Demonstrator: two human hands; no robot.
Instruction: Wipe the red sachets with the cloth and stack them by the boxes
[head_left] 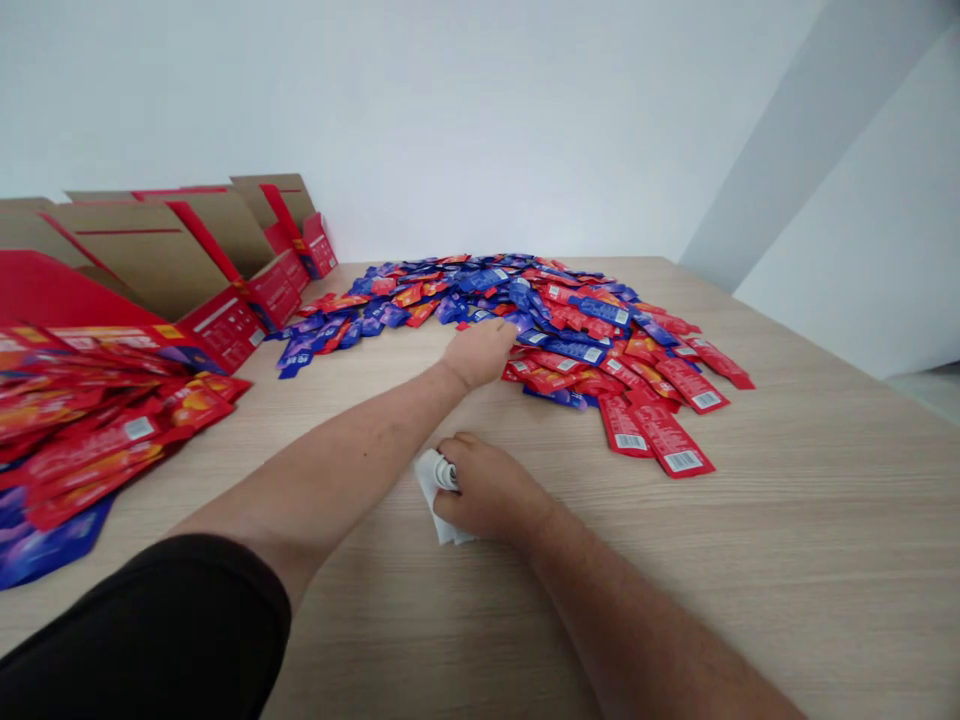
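My left fingers (501,345) lie open on the near edge of the heap of red and blue sachets (570,335), which almost reaches the table's (787,520) far edge; my right fingers (459,503) clasp a white tissue (429,482).

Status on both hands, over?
Left hand touching edge of red-and-blue foil sachet pile. Right hand gripping crumpled white tissue on pale wood table.

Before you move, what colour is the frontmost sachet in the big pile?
The sachet is red with a white barcode patch, clearest in the head view.
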